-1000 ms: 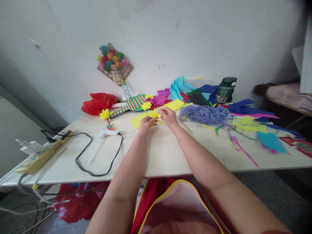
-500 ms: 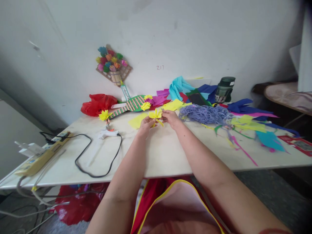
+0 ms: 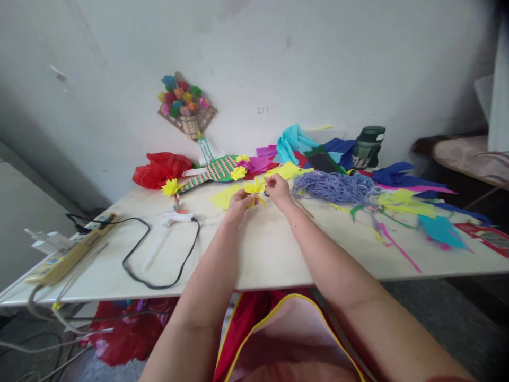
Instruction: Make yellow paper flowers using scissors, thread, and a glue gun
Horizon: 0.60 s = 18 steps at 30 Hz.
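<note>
A small yellow paper flower [image 3: 254, 189] is held between both hands over the white table [image 3: 262, 249]. My left hand [image 3: 237, 203] is closed around its lower part, fingers curled under it. My right hand [image 3: 277, 190] pinches the flower's right edge with thumb and fingertips. A flat yellow paper sheet [image 3: 223, 197] lies just behind the left hand. More small yellow flowers lie nearby: one flower [image 3: 239, 172] on a green striped paddle-shaped piece [image 3: 210, 172], another flower [image 3: 170, 187] at its handle end.
A white glue gun [image 3: 176, 216] with a black cord [image 3: 159, 265] lies left, beside a yellow power strip [image 3: 67, 254]. A purple yarn pile [image 3: 336, 187], coloured paper scraps [image 3: 401, 207], a green jar [image 3: 368, 146] and a red bag [image 3: 161, 167] sit further back. A flower decoration [image 3: 186, 105] hangs on the wall.
The hands stay almost in place. My right fingers have shifted slightly on the flower's right edge, working the paper; the camera view has barely moved.
</note>
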Available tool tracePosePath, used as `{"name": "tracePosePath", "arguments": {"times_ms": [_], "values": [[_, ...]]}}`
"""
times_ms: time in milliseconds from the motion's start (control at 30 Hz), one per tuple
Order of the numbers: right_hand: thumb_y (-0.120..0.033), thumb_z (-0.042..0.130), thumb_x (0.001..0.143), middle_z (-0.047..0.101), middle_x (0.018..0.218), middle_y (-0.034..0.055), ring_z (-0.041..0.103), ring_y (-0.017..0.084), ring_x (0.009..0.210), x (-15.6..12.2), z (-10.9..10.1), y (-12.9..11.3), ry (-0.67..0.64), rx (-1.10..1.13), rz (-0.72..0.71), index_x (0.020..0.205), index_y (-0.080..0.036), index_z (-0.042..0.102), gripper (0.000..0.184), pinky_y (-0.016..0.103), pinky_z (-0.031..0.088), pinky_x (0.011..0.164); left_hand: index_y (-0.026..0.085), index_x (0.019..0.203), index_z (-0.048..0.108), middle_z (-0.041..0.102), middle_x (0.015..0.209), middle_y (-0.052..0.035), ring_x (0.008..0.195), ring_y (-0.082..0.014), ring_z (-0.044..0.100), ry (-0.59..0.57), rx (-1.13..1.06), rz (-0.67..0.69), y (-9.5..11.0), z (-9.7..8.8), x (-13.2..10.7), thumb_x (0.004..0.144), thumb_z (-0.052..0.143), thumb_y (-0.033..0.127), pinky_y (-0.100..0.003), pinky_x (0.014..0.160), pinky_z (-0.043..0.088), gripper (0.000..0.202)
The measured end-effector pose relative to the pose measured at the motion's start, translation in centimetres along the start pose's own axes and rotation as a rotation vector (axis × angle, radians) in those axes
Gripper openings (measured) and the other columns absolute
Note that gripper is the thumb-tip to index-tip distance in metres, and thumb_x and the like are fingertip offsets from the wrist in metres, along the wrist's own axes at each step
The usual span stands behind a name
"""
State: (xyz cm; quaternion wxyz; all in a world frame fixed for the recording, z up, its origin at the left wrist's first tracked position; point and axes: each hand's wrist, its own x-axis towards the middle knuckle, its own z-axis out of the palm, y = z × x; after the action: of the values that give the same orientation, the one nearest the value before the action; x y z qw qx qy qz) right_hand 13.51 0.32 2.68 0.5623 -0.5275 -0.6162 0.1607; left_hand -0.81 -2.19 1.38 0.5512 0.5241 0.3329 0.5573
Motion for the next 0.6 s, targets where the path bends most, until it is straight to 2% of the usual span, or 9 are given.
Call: {"name": "tracePosePath", "arguments": {"times_ms": [100,233,400,600], "values": [[-0.016,0.052,0.062,0.058,0.069,-0.0008,0.053,0.014,0.067,-0.18,-0.17,-0.40,0.038,-0.094,0.006,0.075,-0.019,0.055,0.013,0.028,0.044,0.069,0.013,0.080,0.062,0.061,0.068,-0.0002,0.060,-0.0098,0.057,-0.001,-0.005,-0.005,0.01,0.05,-0.01,0.052,0.075,0.029,-0.027,0.068,0.046,0.035],[-0.017,0.052,0.065,0.059,0.070,0.0001,0.054,0.015,0.068,-0.27,-0.21,-0.45,0.021,-0.150,-0.021,0.074,-0.019,0.058,0.011,0.028,0.043,0.069,0.012,0.075,0.061,0.062,0.066,-0.0003,0.059,-0.0100,0.057,0.025,-0.017,-0.021,0.07,0.12,-0.02,0.050,0.076,0.027,-0.028,0.068,0.046,0.033],[-0.014,0.050,0.063,0.061,0.078,0.0012,0.055,0.015,0.073,-0.03,0.05,0.12,-0.049,-0.135,-0.098,0.081,-0.019,0.065,0.023,0.027,0.044,0.071,0.012,0.073,0.061,0.062,0.064,-0.0003,0.059,-0.0108,0.058,0.056,-0.043,-0.030,-0.02,0.02,0.13,0.049,0.077,0.027,-0.027,0.067,0.045,0.032],[-0.016,0.047,0.063,0.059,0.071,0.0000,0.052,0.014,0.069,0.04,-0.31,-0.15,-0.202,-0.098,-0.124,0.075,-0.017,0.065,0.021,0.024,0.043,0.066,0.013,0.076,0.062,0.064,0.065,-0.0028,0.057,-0.0124,0.058,0.054,-0.018,-0.035,-0.13,-0.16,0.24,0.050,0.075,0.028,-0.024,0.059,0.043,0.033]]}}
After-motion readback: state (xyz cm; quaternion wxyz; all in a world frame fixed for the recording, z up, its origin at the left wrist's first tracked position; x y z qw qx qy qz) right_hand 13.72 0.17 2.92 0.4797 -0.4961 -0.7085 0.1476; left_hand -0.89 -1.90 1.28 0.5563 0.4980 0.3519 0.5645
